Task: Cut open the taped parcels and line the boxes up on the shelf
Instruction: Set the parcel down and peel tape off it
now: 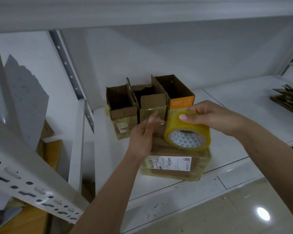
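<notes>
A taped brown parcel [174,166] with a white shipping label lies at the front of the white shelf [235,102]. On top of it stands a yellowish roll of clear tape [188,130], which my right hand [210,115] grips from above. My left hand [142,134] is just left of the roll, its fingers pinching the pulled-out strip of clear tape [161,120]. Behind, three opened boxes stand side by side: a brown one [120,107], a middle brown one [150,102] and an orange-fronted one [178,93].
Flattened cardboard [287,98] is stacked at the shelf's far right. A perforated metal upright [69,68] and a tilted shelf beam [32,186] stand at the left, with brown cartons [49,152] below. Tiled floor [243,208] lies in front of the shelf.
</notes>
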`<state>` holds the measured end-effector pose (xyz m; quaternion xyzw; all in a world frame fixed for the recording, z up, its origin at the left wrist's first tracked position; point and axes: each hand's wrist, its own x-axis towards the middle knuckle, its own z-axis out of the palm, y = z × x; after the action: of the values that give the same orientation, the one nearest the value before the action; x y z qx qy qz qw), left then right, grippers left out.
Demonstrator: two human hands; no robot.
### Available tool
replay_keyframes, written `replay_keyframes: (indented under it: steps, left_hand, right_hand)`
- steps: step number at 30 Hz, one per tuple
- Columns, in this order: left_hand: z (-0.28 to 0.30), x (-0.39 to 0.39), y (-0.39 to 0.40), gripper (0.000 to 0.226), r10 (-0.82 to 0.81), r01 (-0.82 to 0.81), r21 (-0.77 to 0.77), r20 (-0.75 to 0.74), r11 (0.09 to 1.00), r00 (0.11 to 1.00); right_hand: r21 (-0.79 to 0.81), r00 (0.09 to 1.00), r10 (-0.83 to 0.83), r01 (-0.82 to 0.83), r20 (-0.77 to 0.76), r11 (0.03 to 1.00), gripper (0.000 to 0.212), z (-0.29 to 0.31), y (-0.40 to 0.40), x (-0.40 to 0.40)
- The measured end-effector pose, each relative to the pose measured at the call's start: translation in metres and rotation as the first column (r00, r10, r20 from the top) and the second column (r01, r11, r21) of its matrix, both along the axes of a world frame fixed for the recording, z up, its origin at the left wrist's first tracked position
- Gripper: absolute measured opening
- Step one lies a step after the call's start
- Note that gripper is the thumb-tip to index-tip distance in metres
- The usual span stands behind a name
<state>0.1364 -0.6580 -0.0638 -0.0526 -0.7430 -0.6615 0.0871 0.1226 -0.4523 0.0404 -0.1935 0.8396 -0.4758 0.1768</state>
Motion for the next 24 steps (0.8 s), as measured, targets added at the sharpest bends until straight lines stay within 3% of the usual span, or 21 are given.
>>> replay_keyframes:
  steps: [4,8,16,19,21,24]
  left_hand:
    - [-0.003,0.000,-0.003,0.035,0.082,-0.082,0.028,-0.034,0.996,0.996]
    - [-0.005,-0.002,-0.004,0.042,0.079,-0.079,0.035,-0.020,0.996,0.997]
    - [-0.005,0.003,-0.011,0.043,0.114,-0.111,0.109,-0.022,0.988,0.993]
    - [-0.007,0.004,-0.027,0.038,0.164,-0.180,0.154,0.113,0.972,0.980]
    - [-0.010,0.005,-0.035,0.037,0.120,-0.186,0.251,0.257,0.950,0.959]
    - [-0.018,0.008,-0.034,0.034,0.075,-0.184,0.312,0.333,0.932,0.940]
  right_hand:
    - [0.078,0.999,-0.014,0.011,0.031,0.997,0.063,0.003,-0.001,-0.011]
    - [0.014,0.992,0.066,-0.068,0.111,0.998,0.050,0.010,0.013,-0.011]
    - [0.271,1.000,-0.003,0.001,0.005,0.963,0.065,0.016,-0.008,-0.019]
    - [0.301,0.997,-0.042,0.058,-0.060,0.952,0.068,0.011,-0.020,-0.021]
    - [0.284,0.994,-0.063,0.087,-0.091,0.955,0.069,0.005,-0.026,-0.021]
    - [0.274,0.990,-0.077,0.108,-0.121,0.956,0.071,0.000,-0.034,-0.020]
